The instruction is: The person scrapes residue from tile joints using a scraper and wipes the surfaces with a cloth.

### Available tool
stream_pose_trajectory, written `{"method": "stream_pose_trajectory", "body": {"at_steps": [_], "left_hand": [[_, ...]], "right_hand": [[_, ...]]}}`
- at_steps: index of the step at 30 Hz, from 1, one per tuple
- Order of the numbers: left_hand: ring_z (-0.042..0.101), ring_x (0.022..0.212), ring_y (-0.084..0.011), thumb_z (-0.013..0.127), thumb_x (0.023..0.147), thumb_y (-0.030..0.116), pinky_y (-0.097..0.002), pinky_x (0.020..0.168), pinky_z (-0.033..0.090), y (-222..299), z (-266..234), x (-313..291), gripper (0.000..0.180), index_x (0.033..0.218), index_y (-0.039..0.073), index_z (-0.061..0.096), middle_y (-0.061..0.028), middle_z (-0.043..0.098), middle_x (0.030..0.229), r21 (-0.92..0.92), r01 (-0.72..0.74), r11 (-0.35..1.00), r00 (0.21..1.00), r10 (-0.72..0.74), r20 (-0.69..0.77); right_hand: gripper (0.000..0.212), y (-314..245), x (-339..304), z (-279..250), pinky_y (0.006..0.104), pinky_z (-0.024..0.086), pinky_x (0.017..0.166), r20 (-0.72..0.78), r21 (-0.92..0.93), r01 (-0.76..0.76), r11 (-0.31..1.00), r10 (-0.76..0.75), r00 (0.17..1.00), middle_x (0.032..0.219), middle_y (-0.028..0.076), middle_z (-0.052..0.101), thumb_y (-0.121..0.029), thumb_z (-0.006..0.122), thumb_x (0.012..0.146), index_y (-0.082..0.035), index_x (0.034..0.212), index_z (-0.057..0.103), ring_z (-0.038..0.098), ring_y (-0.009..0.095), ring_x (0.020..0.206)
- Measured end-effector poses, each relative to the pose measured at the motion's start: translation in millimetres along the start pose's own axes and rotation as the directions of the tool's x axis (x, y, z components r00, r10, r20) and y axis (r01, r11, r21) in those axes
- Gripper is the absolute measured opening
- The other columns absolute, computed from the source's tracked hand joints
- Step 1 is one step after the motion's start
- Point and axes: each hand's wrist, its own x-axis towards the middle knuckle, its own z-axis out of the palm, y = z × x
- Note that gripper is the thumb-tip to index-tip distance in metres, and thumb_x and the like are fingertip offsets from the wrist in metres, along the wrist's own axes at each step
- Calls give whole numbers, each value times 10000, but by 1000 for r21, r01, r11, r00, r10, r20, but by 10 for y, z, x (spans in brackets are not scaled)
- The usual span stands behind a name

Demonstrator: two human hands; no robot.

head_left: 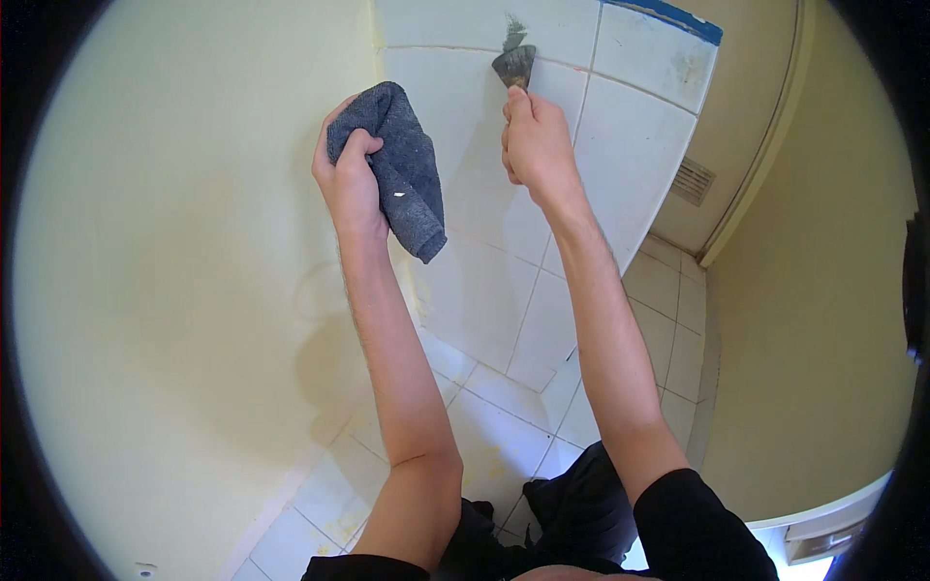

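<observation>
My left hand grips a bunched dark grey cloth, its thumb pressed into the folds and its loose end hanging down. A small white fleck lies on the cloth. In my right hand is a putty knife, fist closed round the handle, with the wide blade pointing up. The blade lies at a joint of the white tiled wall. Just above its edge, a dark grey smear of paste marks the tile. Most of the knife's handle is hidden by my fingers.
A plain cream wall meets the tiles on the left. Blue trim edges the tiled wall's top. Beyond its right end are a door with a vent and another cream wall. White floor tiles with yellowish stains lie below.
</observation>
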Motion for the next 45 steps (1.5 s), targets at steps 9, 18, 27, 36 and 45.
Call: {"method": "stream_pose_trajectory", "body": {"at_steps": [9, 18, 27, 36, 45], "left_hand": [[635, 908, -194, 472, 727, -41, -319, 814, 536, -36, -76, -58, 455, 1152, -35, 634, -120, 661, 1032, 8, -21, 1000, 1000, 21, 9], [638, 886, -195, 474, 723, -39, -317, 793, 540, 36, -74, -96, 449, 1141, -34, 637, -116, 663, 1024, -13, -15, 1000, 1000, 15, -1], [629, 889, -210, 528, 744, 2, -328, 808, 518, 55, -73, -66, 430, 1157, -49, 637, -103, 648, 1012, -2, -48, 999, 998, 48, 27], [620, 891, -201, 516, 736, -3, -323, 798, 520, 31, -117, -38, 442, 1158, -43, 638, -103, 646, 1018, 24, -70, 997, 997, 69, 35], [640, 928, -202, 473, 714, -41, -315, 819, 538, -28, -160, -46, 472, 1158, -32, 631, -122, 658, 1053, 13, -79, 997, 994, 78, 73]], "right_hand": [[357, -156, -125, 15, 305, 264, 367, 96, 284, -182, 941, 161, 982, 560, -26, 359, -296, 384, 1055, -69, 792, 462, 320, 93, 398], [338, -119, -144, 144, 282, 164, 380, 22, 205, -113, 972, 111, 994, 579, -43, 324, -320, 388, 1060, -111, 795, 412, 249, 65, 415], [322, -177, -141, 108, 285, 208, 377, 120, 385, -238, 892, 207, 971, 559, -27, 336, -299, 382, 1054, -76, 829, 438, 289, 89, 410], [344, -30, -234, 107, 277, 197, 362, 11, 137, -104, 985, 103, 995, 547, -41, 343, -330, 399, 1057, -97, 807, 434, 299, 71, 396], [391, 201, -50, -171, 281, 224, 348, -8, -33, 108, 994, -109, 994, 527, -45, 369, -347, 439, 1048, -86, 761, 486, 312, 69, 377]]}}
